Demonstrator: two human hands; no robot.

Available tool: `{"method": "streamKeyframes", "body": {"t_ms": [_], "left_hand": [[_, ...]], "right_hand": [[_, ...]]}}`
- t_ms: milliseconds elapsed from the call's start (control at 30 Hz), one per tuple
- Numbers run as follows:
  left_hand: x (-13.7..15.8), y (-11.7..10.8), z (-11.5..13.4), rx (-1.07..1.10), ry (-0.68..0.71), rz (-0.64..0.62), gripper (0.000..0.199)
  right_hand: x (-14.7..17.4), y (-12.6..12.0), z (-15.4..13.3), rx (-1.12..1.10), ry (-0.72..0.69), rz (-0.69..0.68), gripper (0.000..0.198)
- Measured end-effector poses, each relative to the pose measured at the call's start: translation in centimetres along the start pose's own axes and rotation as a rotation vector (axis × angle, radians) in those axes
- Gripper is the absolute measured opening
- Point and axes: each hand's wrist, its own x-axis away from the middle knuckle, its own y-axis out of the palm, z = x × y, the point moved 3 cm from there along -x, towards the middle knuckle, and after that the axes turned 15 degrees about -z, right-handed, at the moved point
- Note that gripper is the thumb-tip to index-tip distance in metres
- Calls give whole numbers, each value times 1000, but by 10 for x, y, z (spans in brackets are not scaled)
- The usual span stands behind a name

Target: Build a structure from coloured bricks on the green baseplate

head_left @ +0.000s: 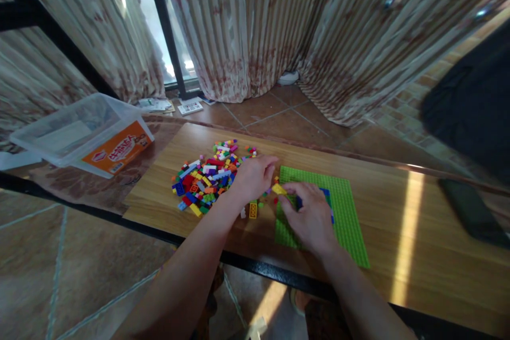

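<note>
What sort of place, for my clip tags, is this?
Probably a room in a home: striped curtains hang above a tiled floor, and toy bricks lie heaped on a wooden tabletop.

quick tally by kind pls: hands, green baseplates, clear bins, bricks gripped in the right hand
Hands: 2, left hand and right hand
Green baseplate: 1
Clear bin: 1
Gripped yellow brick: 1
Total: 5
</note>
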Motion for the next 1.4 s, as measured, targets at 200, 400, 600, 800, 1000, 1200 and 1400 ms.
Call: {"method": "streamKeyframes", "body": {"t_ms": [200,400,600,800,1000,1200,1400], "left_hand": [[1,18,17,24,54,-116,27],[3,40,31,46,105,-177,29],[2,46,33,40,106,-228,34],[3,46,34,14,91,-251,31],[4,47,35,-4,98,-257,35],[4,48,35,-1,94,-258,36],[5,47,36,-14,95,-259,35]], "right_hand": [[15,-20,28,101,226,159,21],[19,-12,37,159,260,110,22],[16,-11,34,194,274,26,19],[16,-12,30,188,274,-13,18],[17,-14,31,163,283,15,20],[17,-14,34,176,297,34,27],[17,-14,30,184,298,-7,25]]}}
